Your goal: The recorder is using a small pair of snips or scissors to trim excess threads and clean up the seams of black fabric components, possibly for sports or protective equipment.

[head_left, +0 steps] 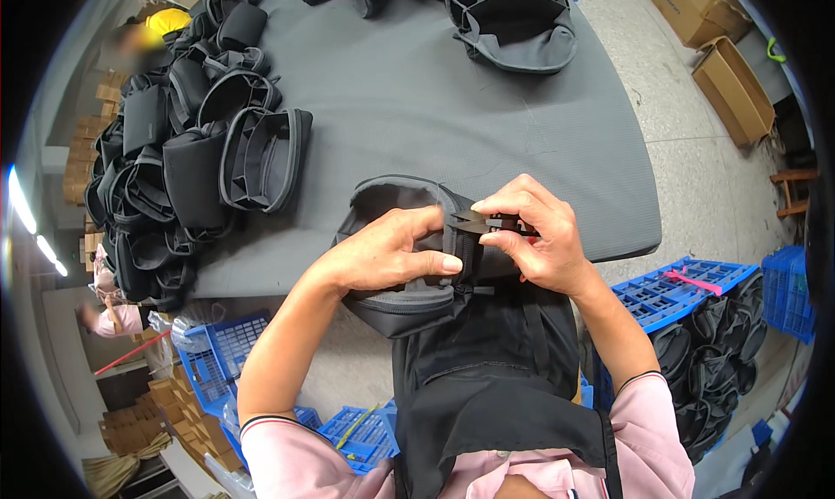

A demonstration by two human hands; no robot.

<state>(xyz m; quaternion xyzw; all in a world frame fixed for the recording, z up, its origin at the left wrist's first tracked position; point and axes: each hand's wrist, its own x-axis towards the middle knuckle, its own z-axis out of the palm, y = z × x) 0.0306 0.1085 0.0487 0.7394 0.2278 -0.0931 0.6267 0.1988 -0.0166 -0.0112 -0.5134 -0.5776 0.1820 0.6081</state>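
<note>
At the table's near edge, my left hand (383, 251) grips an unzipped black fabric pouch (398, 322), thumb and fingers pinching its zippered rim. The pouch's mouth faces up. My right hand (546, 240) is closed around a small pair of thread snips (472, 224) with dark handles and pointed blades. Those blades reach left to the pouch's rim, close above my left thumb. Whether they touch a thread there is too small to tell. A black apron (522, 412) hangs below my hands.
A grey-covered table (400, 99) spreads ahead. Many black pouches (187, 173) are heaped on its left; another open pouch (513, 29) lies at the far right. Blue crates (683, 292) stand at the right, one holding more pouches. Cardboard boxes (735, 90) sit on the floor. Other people are at the left.
</note>
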